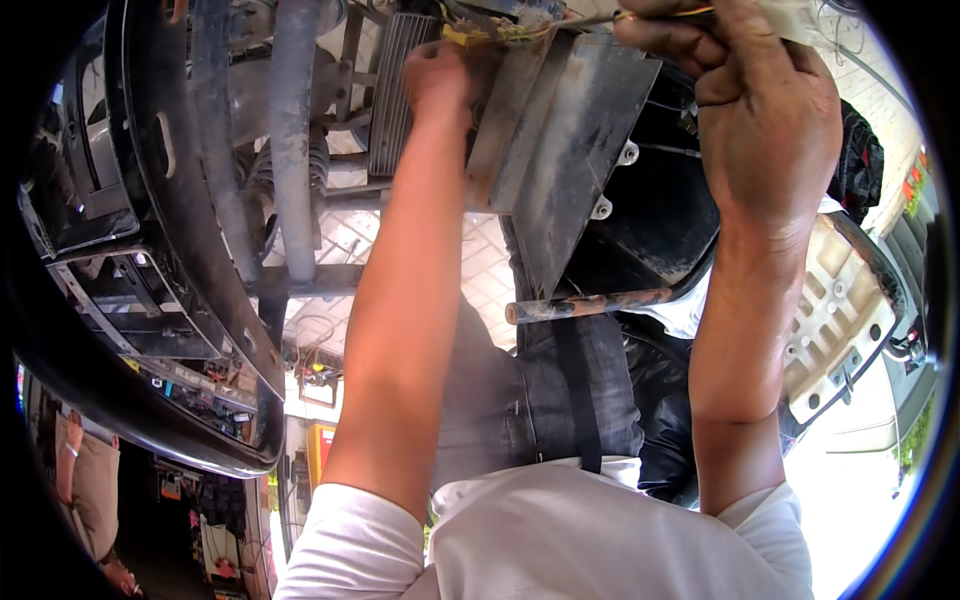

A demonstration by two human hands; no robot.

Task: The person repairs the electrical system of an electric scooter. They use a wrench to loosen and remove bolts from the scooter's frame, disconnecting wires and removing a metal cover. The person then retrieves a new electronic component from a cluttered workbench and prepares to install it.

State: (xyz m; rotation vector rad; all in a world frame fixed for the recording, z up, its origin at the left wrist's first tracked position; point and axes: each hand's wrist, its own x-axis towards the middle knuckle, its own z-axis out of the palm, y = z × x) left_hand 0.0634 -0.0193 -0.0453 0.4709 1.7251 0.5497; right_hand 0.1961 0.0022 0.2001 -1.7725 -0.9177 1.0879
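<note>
My left hand (440, 78) reaches far forward beside a dark finned metal block (388, 120). Its fingers are curled, and what they hold, if anything, is hidden. Just past it lies a yellow connector-like piece (457, 37) among loose wires. My right hand (765, 130) is raised at the upper right, its fingers pinched on a thin wire (580, 22) that runs left toward that piece. A pale, translucent thing (795, 18) shows behind the right fingers, too cut off to name. Between my arms stands a dark, scuffed sheet-metal bracket (585, 150).
Grey frame tubes (292, 140) and a curved black metal bar (190, 220) fill the left. A rusty pipe end (590, 305) juts out near my lap. A pale moulded panel (835, 300) lies at right. Another person's hand (75, 432) shows at the lower left.
</note>
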